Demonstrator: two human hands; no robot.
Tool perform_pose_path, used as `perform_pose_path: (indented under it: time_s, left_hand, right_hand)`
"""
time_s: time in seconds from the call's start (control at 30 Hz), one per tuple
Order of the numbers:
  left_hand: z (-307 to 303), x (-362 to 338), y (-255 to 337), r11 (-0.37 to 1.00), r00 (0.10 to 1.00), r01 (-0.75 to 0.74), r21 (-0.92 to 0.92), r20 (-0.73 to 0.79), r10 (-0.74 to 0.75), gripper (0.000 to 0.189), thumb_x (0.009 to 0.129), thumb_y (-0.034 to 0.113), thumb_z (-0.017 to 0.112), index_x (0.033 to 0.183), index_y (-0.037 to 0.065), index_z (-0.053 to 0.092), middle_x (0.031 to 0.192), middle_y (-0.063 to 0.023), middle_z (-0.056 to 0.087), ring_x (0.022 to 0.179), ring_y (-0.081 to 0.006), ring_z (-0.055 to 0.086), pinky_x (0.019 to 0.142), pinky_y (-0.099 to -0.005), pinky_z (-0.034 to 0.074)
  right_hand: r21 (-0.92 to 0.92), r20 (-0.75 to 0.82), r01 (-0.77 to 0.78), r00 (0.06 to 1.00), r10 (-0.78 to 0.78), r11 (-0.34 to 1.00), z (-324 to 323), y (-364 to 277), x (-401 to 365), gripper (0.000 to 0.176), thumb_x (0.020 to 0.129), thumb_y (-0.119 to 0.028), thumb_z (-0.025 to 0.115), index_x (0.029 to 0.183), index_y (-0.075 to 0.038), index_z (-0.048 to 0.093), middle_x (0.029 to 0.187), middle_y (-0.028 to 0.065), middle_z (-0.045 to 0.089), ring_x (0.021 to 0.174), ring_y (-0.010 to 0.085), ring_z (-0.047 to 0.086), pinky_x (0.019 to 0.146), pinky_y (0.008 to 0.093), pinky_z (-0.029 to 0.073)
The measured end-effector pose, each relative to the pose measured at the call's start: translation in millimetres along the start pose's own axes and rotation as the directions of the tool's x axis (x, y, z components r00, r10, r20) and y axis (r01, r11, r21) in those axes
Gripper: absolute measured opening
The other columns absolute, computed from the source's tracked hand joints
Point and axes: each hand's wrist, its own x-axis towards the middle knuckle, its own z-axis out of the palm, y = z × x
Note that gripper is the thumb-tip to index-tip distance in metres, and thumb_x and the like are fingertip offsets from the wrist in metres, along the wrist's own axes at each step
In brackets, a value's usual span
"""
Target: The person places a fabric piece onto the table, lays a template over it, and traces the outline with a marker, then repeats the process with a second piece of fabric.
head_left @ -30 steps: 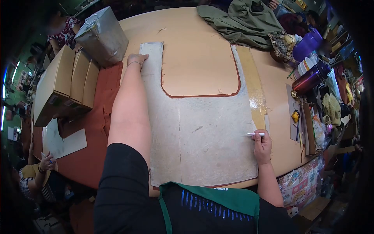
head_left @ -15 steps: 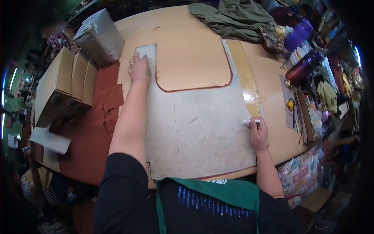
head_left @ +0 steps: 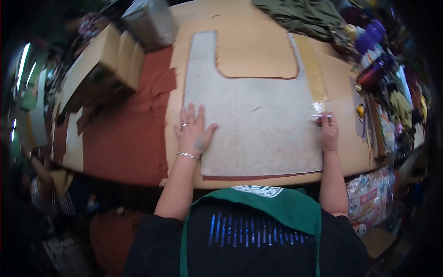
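Observation:
A large grey pattern board (head_left: 263,134) with a wide U-shaped cutout lies flat on the table. Brown-red fabric (head_left: 254,177) peeks out beneath its lower edge and around the cutout. My left hand (head_left: 194,131), fingers spread, presses flat over the board's left edge. At the right edge, my right hand (head_left: 328,131) is closed around a slim white pen (head_left: 323,117); its tip is blurred. A shiny yellow-brown strip (head_left: 310,64) runs along the board's upper right side.
Brown-red cloth (head_left: 124,138) covers the table's left part, beside cardboard boxes (head_left: 101,64) and a grey bin (head_left: 150,25). Olive fabric (head_left: 300,16) lies at the back. Bottles (head_left: 376,71) and tools (head_left: 362,113) crowd the right side. Another person's arm (head_left: 41,168) shows far left.
My left hand has come down from the board's upper left arm to its lower left edge, fingers now spread. My right hand still holds the pen at the right edge. The view has shifted.

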Motion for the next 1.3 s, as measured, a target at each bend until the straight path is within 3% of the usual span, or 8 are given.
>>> perform_pose_path:
  time_s: [0.3,0.5,0.7,0.8,0.97,1.07,1.2,1.3]
  left_hand:
    - [-7,-74,-38,0.993,0.993,-0.107,-0.054,0.032,0.109,0.067,0.083,0.052,0.038,0.134,0.010,0.024,0.142,-0.0107,0.016,0.130,-0.0318,0.014,0.096,-0.0609,0.018]
    - [-6,-96,-46,0.991,0.989,-0.133,-0.033,-0.067,0.131,0.059,0.085,0.046,0.041,0.129,0.009,0.034,0.138,-0.0136,0.022,0.127,-0.0326,0.022,0.095,-0.0558,0.025]
    - [-12,-81,-49,0.968,0.940,-0.227,-0.111,-0.284,0.188,0.034,0.081,0.028,0.053,0.105,0.003,0.055,0.123,-0.0180,0.042,0.114,-0.0343,0.040,0.091,-0.0441,0.034]
    - [-24,-62,-39,0.957,0.932,-0.269,-0.109,-0.279,0.230,0.027,0.079,0.021,0.056,0.097,0.001,0.058,0.116,-0.0194,0.047,0.109,-0.0344,0.044,0.090,-0.0414,0.037]
    - [-24,-24,-19,0.914,0.887,-0.367,-0.174,-0.362,0.287,0.033,0.081,0.024,0.055,0.105,0.002,0.054,0.117,-0.0168,0.046,0.112,-0.0335,0.041,0.090,-0.0416,0.036]
    - [-21,-18,-9,0.903,0.854,-0.422,-0.084,-0.372,0.365,0.034,0.081,0.024,0.055,0.106,0.002,0.054,0.118,-0.0164,0.045,0.114,-0.0326,0.040,0.091,-0.0417,0.035]
    - [-24,-8,20,0.849,0.832,-0.516,-0.118,-0.308,0.462,0.032,0.081,0.024,0.055,0.105,0.004,0.055,0.118,-0.0154,0.046,0.114,-0.0321,0.040,0.091,-0.0424,0.035]
    - [-26,4,39,0.843,0.836,-0.520,-0.136,-0.286,0.469,0.030,0.081,0.024,0.055,0.103,0.005,0.056,0.117,-0.0146,0.047,0.113,-0.0321,0.041,0.091,-0.0427,0.035]
  right_hand:
    - [-0.124,0.077,-0.037,0.996,0.047,0.992,9,-3,11,0.020,0.091,-0.023,0.046,0.087,-0.004,0.052,0.076,-0.0004,0.052,0.071,0.0062,0.047,0.066,0.0201,0.039]
    - [-0.134,0.176,0.031,0.984,-0.007,0.990,56,-9,2,0.022,0.090,-0.024,0.047,0.085,-0.003,0.053,0.077,0.0004,0.054,0.073,0.0062,0.048,0.067,0.0203,0.039]
    - [0.012,-0.024,-0.027,0.999,0.027,1.000,26,-12,15,0.024,0.090,-0.025,0.047,0.083,-0.003,0.054,0.075,0.0004,0.054,0.071,0.0059,0.047,0.067,0.0203,0.039]
    - [-0.002,-0.156,-0.052,0.986,0.051,0.999,6,-24,17,0.025,0.090,-0.026,0.048,0.081,-0.003,0.054,0.074,-0.0001,0.054,0.070,0.0060,0.047,0.065,0.0203,0.039]
    - [-0.131,-0.278,-0.136,0.956,0.095,0.982,-27,-17,33,0.026,0.087,-0.027,0.052,0.076,-0.004,0.054,0.069,-0.0007,0.052,0.065,0.0063,0.046,0.060,0.0210,0.037]
    - [-0.095,-0.253,-0.150,0.960,0.122,0.984,-33,-15,49,0.021,0.087,-0.029,0.052,0.077,-0.011,0.055,0.070,-0.0037,0.052,0.065,0.0047,0.047,0.058,0.0197,0.036]
    - [0.038,-0.244,-0.198,0.949,0.201,0.979,-24,-27,67,0.022,0.086,-0.029,0.053,0.075,-0.010,0.053,0.066,-0.0036,0.050,0.061,0.0044,0.045,0.056,0.0194,0.035]
    - [0.035,-0.132,-0.154,0.979,0.157,0.987,-24,-12,80,0.020,0.086,-0.027,0.052,0.075,-0.010,0.053,0.064,-0.0037,0.049,0.059,0.0041,0.043,0.054,0.0189,0.034]
